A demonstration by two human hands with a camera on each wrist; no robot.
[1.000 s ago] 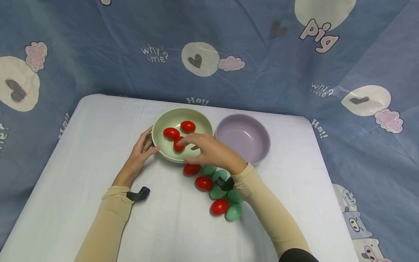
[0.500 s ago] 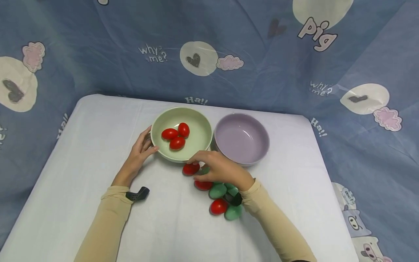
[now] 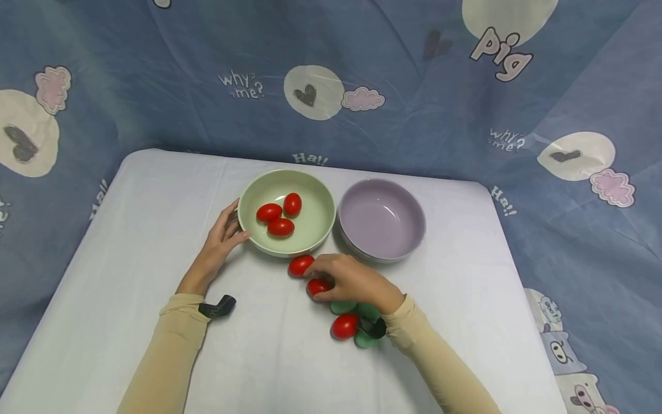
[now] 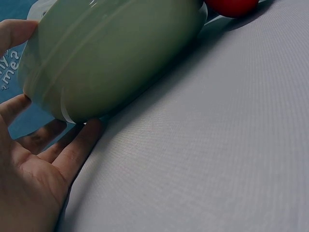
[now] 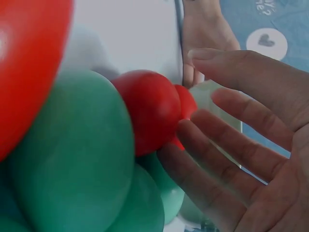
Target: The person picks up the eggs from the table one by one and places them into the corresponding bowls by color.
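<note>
My left hand (image 3: pixel 216 248) rests against the left side of the light green bowl (image 3: pixel 316 211), fingertips and thumb touching its wall in the left wrist view. Inside lie three red eggs (image 3: pixel 281 227). Below the bowl my right hand (image 3: pixel 354 280) reaches down over a red egg (image 3: pixel 318 287), thumb and fingers spread on either side of it. In the right wrist view the thumb stands apart from that red egg (image 5: pixel 147 111), while fingertips are right at its surface. Another red egg (image 3: pixel 300 265) lies just beyond the fingers. Green eggs (image 3: pixel 343 307) are partly hidden beneath the hand.
A purple bowl (image 3: pixel 383 227) stands right of the green one. One more red egg (image 3: pixel 345 326) lies nearer the front, beside a green egg (image 3: pixel 365 340). White cloth covers the table (image 3: pixel 258 356); a blue printed curtain (image 3: pixel 207 115) hangs behind.
My right hand has come out of the green bowl, leaving a red egg there, and moved down to the eggs on the table. The left hand has stayed at the bowl.
</note>
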